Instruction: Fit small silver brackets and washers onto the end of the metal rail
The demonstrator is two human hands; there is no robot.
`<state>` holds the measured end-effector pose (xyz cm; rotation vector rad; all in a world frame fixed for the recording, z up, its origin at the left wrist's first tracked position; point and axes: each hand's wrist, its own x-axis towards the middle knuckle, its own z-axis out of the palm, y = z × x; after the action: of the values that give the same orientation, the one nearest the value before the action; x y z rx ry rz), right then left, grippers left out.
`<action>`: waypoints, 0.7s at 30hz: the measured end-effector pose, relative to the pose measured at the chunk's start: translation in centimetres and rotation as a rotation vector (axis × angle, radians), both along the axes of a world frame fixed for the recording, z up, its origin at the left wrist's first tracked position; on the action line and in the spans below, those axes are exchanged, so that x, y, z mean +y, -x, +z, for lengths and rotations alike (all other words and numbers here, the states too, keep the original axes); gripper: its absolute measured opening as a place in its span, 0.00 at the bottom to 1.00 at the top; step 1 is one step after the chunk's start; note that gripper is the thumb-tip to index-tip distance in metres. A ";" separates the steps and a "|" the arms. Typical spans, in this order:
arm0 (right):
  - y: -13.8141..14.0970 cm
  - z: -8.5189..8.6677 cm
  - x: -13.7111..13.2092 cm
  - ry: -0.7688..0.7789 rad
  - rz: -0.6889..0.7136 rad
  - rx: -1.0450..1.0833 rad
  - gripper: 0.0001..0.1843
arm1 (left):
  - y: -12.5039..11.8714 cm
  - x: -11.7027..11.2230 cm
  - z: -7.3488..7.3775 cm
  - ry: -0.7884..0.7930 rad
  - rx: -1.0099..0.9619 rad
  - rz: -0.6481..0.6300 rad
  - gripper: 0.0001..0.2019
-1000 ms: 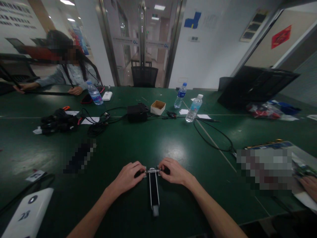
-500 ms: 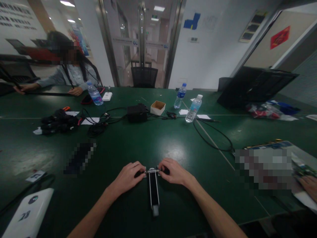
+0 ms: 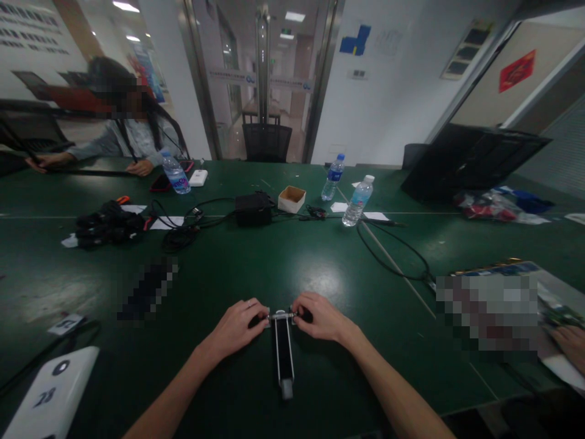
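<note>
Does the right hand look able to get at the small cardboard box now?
Probably yes, with a stretch. Mostly bare green table lies between the right hand and the cardboard box. The hand is pinching the far end of the black bar, so it must release that first.

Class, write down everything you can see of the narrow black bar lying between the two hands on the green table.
The black bar is long and narrow, dark on top with pale, metallic-looking edges. A short silvery crosspiece caps its far end; a small grey block ends the near one. It lies flat on the green table, pointing straight away from the person. The left hand and right hand pinch the crosspiece's two ends; nothing else touches it.
</note>
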<state>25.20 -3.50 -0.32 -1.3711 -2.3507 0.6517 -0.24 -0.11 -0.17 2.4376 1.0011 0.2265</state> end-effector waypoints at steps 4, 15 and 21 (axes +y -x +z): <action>0.2 -0.1 0.0 -0.025 0.002 0.015 0.04 | 0.0 0.1 -0.2 -0.008 0.001 -0.014 0.07; 0.4 -0.2 -0.1 -0.029 -0.016 0.051 0.05 | -0.1 0.0 -0.1 -0.016 -0.011 -0.006 0.08; 0.2 0.5 -0.2 -0.024 0.008 0.070 0.05 | -0.1 -0.1 0.0 -0.028 -0.034 -0.014 0.08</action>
<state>24.98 -3.67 0.22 -1.3083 -2.3030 0.6609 -0.11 -0.18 -0.19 2.4564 0.9727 0.2775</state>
